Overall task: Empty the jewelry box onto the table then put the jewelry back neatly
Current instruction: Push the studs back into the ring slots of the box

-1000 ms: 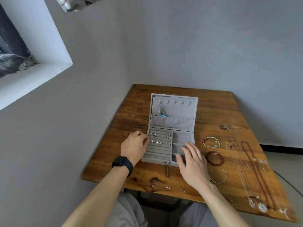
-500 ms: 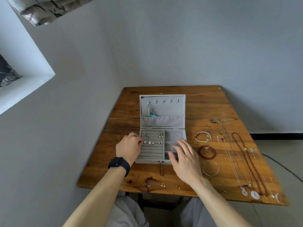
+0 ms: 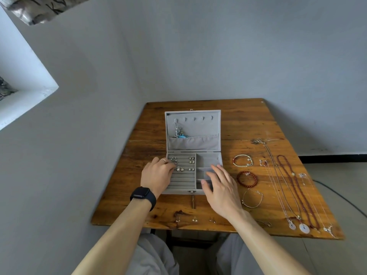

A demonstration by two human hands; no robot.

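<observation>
Grey velvet rectangular jewelry box [image 3: 193,126] lid up, small silver pieces [image 3: 191,160] in slots; left hand [image 3: 156,175] curled there, hold unclear; right hand [image 3: 220,187] spread, empty.

The box [image 3: 193,133] looks lined in matt grey velvety cloth. The table [image 3: 248,120] is worn, scuffed wood; the chains [image 3: 278,175] look shiny metal

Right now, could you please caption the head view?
Left hand and right hand at an open grey jewelry box; bracelets, necklaces on wooden table.
</observation>
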